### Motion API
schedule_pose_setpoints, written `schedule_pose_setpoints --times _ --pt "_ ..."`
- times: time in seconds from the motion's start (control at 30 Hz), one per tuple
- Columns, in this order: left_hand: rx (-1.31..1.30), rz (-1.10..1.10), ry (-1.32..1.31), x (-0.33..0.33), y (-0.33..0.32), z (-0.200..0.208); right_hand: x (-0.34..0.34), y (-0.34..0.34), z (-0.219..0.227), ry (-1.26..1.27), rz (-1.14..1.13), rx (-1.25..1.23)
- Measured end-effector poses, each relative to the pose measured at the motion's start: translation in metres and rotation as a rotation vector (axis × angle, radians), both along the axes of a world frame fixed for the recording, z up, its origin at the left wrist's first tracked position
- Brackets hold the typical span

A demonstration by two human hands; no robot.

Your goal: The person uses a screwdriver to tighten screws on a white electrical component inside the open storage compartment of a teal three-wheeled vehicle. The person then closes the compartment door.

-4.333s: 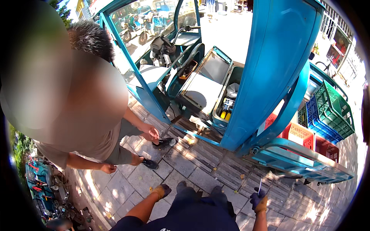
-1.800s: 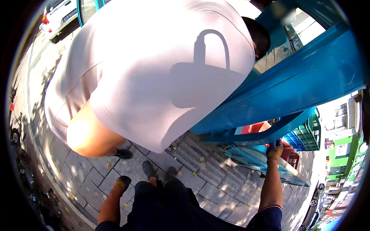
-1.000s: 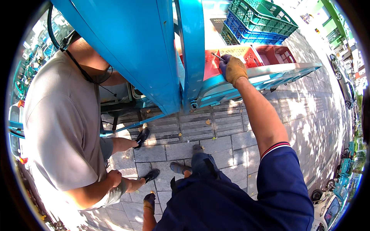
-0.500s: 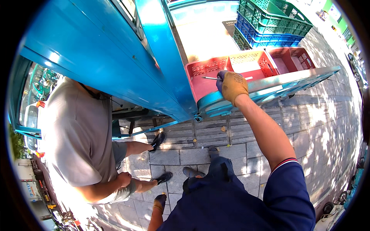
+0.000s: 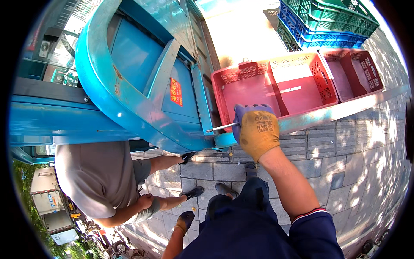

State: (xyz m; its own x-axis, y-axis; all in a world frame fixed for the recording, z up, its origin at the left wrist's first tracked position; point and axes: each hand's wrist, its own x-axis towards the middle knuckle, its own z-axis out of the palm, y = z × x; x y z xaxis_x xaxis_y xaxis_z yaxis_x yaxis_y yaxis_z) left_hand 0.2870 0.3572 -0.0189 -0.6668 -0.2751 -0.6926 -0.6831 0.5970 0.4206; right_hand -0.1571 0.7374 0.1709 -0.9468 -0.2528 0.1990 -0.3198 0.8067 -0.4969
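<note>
My right hand (image 5: pixel 257 133), in a yellow and purple work glove, is closed around a screwdriver (image 5: pixel 223 127). Its thin metal shaft points left, toward the rounded corner of a blue metal vehicle frame (image 5: pixel 125 116). That hand is above the near edge of a red plastic crate (image 5: pixel 276 97), which lies on the vehicle's flat cargo bed. Low by my left side hangs my left hand (image 5: pixel 185 220), also gloved; its fingers are mostly hidden, and I see nothing in it.
A second red crate (image 5: pixel 351 73) stands to the right, with stacked green and blue crates (image 5: pixel 327 26) behind. Along the bed's near side runs a metal rail (image 5: pixel 336 110). To my left stands a person in a grey shirt (image 5: pixel 95 177). Paving stones (image 5: pixel 323 159) lie below.
The view has shifted left, bringing more of the blue frame into sight. My right hand, still gripping the screwdriver, has moved nearer me, toward the frame's corner.
</note>
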Motion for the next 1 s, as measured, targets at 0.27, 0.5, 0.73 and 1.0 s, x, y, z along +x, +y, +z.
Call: schedule_pose_setpoints --times 0.27,0.5,0.73,1.0 --pt "-0.017 -0.301 0.130 -0.053 -0.042 -0.081 -0.001 -0.002 0.011 -0.020 0.027 -0.021" --pt "-0.018 -0.234 0.342 -0.068 0.001 -0.061 0.000 -0.005 0.005 -0.022 0.032 0.037" --pt "-0.175 -0.539 0.190 0.014 -0.019 -0.075 0.002 -0.004 0.009 -0.051 0.029 0.081" --pt "-0.250 -0.580 0.190 0.059 -0.029 -0.089 0.005 -0.009 0.013 -0.078 -0.008 0.114"
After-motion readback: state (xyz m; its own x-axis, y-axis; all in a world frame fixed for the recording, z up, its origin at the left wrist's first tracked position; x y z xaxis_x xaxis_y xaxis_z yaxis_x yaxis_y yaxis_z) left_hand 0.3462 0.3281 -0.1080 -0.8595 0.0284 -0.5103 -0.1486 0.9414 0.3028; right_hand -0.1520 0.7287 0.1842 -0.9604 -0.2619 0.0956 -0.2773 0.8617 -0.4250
